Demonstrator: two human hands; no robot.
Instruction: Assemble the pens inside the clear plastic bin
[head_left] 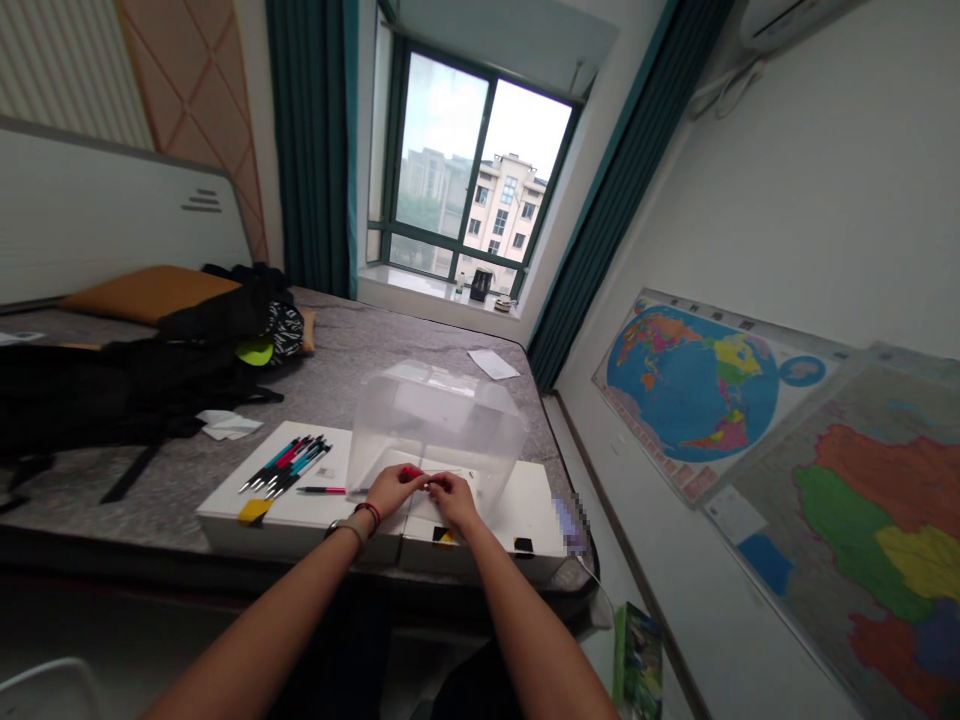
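My left hand (396, 490) and my right hand (451, 500) meet in front of a clear plastic bin (442, 420), fingertips pinched together. Between the fingers shows a small red pen-like piece (410, 471), mostly hidden by them. To the left of my left hand lies a single pen (322, 490), dark with a red part. Farther left a bundle of pens (289, 465) in blue, red and black rests on the white box (217, 500). Small bits lie inside the bin's mouth, too tiny to name.
Both white boxes (536, 500) stand on a grey mattress (420, 335). A black bag (82, 400), an orange cushion (150, 290) and crumpled tissue (229, 425) lie left. White paper (493, 364) lies behind the bin. A blurred device with a cable (596, 575) is at right.
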